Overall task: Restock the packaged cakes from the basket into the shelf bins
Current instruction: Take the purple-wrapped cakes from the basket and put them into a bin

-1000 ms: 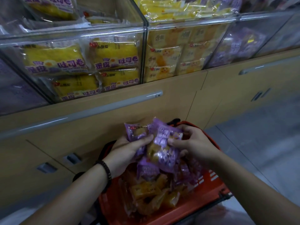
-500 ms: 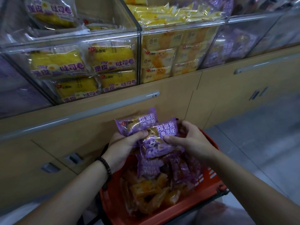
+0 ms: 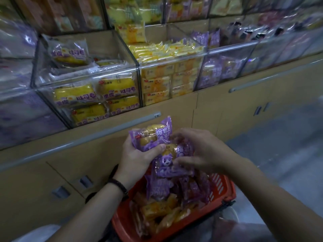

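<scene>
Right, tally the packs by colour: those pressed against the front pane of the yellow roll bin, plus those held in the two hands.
Yellow roll packs against the bin front: 4
Purple packs held: 2
Total: 6

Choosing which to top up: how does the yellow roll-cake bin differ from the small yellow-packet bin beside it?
The roll-cake bin holds large packs with purple lettering; the small-packet bin holds smaller packs. The roll-cake bin has room near its top; the small-packet bin is heaped to its rim. Both are clear-walled, side by side.
</scene>
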A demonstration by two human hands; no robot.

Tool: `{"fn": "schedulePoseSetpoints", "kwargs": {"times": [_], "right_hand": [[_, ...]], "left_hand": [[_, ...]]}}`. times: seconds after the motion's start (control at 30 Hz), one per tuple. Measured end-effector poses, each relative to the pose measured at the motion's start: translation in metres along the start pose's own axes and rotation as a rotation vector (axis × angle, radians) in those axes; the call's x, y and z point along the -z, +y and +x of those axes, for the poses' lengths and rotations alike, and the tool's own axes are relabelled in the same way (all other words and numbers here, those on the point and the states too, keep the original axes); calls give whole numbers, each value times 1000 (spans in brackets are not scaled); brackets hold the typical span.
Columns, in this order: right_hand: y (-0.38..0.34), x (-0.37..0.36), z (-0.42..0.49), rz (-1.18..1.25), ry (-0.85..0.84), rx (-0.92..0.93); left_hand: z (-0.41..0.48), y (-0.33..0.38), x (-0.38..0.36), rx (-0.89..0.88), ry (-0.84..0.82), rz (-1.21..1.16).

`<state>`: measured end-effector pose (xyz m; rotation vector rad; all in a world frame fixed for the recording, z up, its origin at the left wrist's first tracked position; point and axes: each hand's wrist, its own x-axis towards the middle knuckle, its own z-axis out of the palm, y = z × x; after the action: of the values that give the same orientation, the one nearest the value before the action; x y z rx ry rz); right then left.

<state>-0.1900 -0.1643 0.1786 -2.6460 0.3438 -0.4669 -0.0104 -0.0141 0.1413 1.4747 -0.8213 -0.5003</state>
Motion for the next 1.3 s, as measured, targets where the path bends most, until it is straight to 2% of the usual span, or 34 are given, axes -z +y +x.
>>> {"fn": "schedulePoseSetpoints", "kwargs": {"times": [0.13,0.33,0.5,0.6,0.7,0.8,0.9,1.03,1.17,1.3], "right_hand": [[-3,45,2,-93,71,37],[1,134,25,-397,189,154],[17,204,55,-445,383,146],[37,241,76,-517,532,120],[56,272,99,-542,585,71],[74,296,129,-556,569,-20],[100,307,165,-606,486,-119],[146,303,204,-695,399,-228],[196,296,244,-789,296,-351],[217,288,277,-726,183,-403]], "left_hand": [[20,57,-10,-136,-99,63],[62,154,-12,-276,-270,177],[118,202,-13,-335,-167,91],[165,223,-22,-300,-138,29],[209,240,-42,-298,-105,53],[256,241,-64,-278,-96,113],[305,227,-82,-240,-93,176],[337,202,-97,-331,7,307],[356,197,-92,-413,-104,197],[362,197,-84,-414,-185,166]]}}
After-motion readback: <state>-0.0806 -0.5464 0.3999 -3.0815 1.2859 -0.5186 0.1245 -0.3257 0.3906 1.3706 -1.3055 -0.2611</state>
